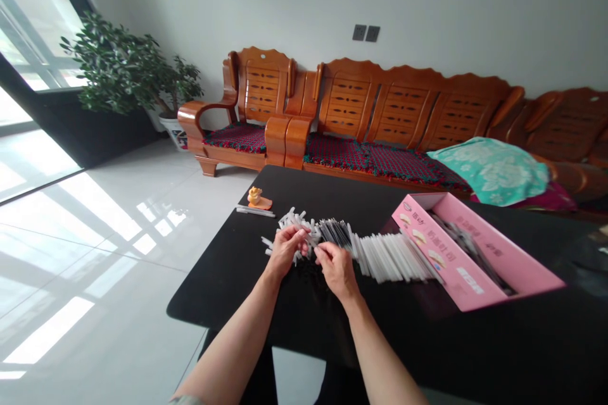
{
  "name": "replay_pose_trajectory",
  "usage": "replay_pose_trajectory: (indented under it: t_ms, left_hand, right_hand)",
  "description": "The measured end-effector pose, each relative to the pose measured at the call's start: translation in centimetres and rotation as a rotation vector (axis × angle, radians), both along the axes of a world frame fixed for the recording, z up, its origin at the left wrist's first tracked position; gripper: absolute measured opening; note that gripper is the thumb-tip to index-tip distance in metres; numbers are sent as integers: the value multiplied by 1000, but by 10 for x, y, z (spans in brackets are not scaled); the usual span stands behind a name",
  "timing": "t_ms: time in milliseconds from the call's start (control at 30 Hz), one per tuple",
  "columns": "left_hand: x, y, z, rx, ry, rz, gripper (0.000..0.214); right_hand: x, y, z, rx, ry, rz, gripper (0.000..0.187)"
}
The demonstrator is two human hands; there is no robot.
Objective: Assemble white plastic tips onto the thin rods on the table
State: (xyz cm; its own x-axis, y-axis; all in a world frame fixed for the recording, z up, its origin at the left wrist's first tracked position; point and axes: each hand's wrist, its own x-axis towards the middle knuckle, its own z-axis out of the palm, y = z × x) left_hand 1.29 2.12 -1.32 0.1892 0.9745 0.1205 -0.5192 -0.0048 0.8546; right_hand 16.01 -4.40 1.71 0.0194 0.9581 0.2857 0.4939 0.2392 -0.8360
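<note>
My left hand [287,248] is closed in a pinch above a loose heap of short white pen caps [287,220]. Close beside it, my right hand [335,267] pinches too, its fingertips facing the left ones. Something small and pale seems to lie between the fingertips, too blurred to name. Just past the right hand lies a bundle of thin dark rods with pointed ends, like pen refills [335,232]. A row of long whitish tubes, like pen barrels [392,257], stretches to the right of them.
A pink open box [456,278] holding dark thin items stands on the black table [223,291], right of the tubes. An orange figurine [255,196] and some pens [255,211] lie at the far left. Behind are a wooden sofa [403,104] and a potted plant [128,69].
</note>
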Motion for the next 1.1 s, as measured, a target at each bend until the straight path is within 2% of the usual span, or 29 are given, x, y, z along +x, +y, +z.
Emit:
replay_pose_trajectory:
  t_ms: [133, 233, 367, 467, 533, 600, 633, 700, 767, 833, 867, 900, 967, 1033, 1100]
  left_hand:
    - [-7, 5, 4, -47, -126, 64, 41]
    - [-9, 4, 7, -40, -136, 29, 34]
    - [-6, -3, 9, -44, -81, -152, 30]
    - [-4, -6, 8, -47, -39, -226, 30]
    - [-4, -7, 6, -36, -15, -230, 28]
    - [-2, -7, 3, -25, 9, -210, 27]
    - [0, -7, 1, -21, 20, -193, 27]
    - [3, -6, -1, -16, 36, -159, 27]
    - [4, -3, -1, -19, 33, -115, 28]
    - [-1, 3, 3, -36, -19, 11, 30]
    - [-6, 6, 5, -47, -66, 117, 31]
    - [-11, 10, 8, -57, -116, 234, 32]
    - [-21, 16, 13, -42, -110, 318, 31]
    - [-26, 18, 16, 7, 6, 288, 30]
    - [-25, 16, 16, 54, 185, 244, 30]
  right_hand:
    - [2, -11, 0, -329, 446, 109, 32]
    - [3, -17, 0, -529, 733, 206, 40]
    - [-3, -19, -3, -612, 937, 293, 53]
    - [-10, -20, -8, -634, 1024, 378, 47]
    - [-15, -23, -11, -632, 1049, 374, 42]
    - [-18, -25, -11, -569, 955, 284, 40]
    - [-18, -26, -10, -494, 835, 218, 40]
    - [-18, -26, -8, -269, 453, 69, 41]
    - [-16, -28, -6, -33, -18, -76, 40]
    - [-13, -32, -7, 116, -400, -180, 40]
    - [-11, -35, -10, 154, -520, -212, 41]
    - [-8, -39, -14, 174, -593, -227, 42]
    - [1, -47, -22, 178, -617, -254, 45]
    - [18, -53, -28, 152, -569, -329, 46]
    - [42, -54, -27, 114, -572, -462, 43]
